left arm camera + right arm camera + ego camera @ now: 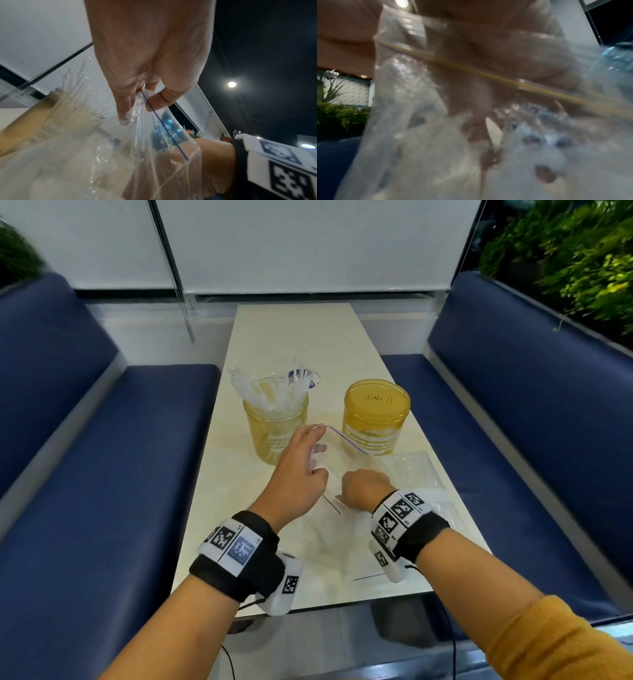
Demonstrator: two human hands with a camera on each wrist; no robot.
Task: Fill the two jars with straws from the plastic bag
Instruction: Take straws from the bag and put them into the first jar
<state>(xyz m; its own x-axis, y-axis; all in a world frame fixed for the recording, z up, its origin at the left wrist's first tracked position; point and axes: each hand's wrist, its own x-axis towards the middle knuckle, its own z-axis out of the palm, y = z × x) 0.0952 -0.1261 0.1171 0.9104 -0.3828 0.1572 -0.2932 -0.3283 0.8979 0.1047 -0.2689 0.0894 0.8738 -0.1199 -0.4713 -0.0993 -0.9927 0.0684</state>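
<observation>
Left hand (297, 470) pinches the bag (346, 460) rim up by its blue strip so the mouth stays open, while the right hand (364, 486) is curled inside, probably grabbing straws, can't see them. Left jar (276, 426) has straws; right jar (375, 419) looks empty, both just behind on the worktop (301, 337).

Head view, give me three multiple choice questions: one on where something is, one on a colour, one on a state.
1. Which jar holds the straws?
A. the one on the left
B. the one on the right
C. both

2. What colour is the line along the plastic bag mouth?
A. red
B. blue
C. green

3. How is the other jar?
A. open and full
B. tipped over
C. lid on

Answers:
1 A, straws stick up from the left jar only.
2 B, a blue strip runs from the left hand.
3 C, a yellow lid covers it.
</observation>
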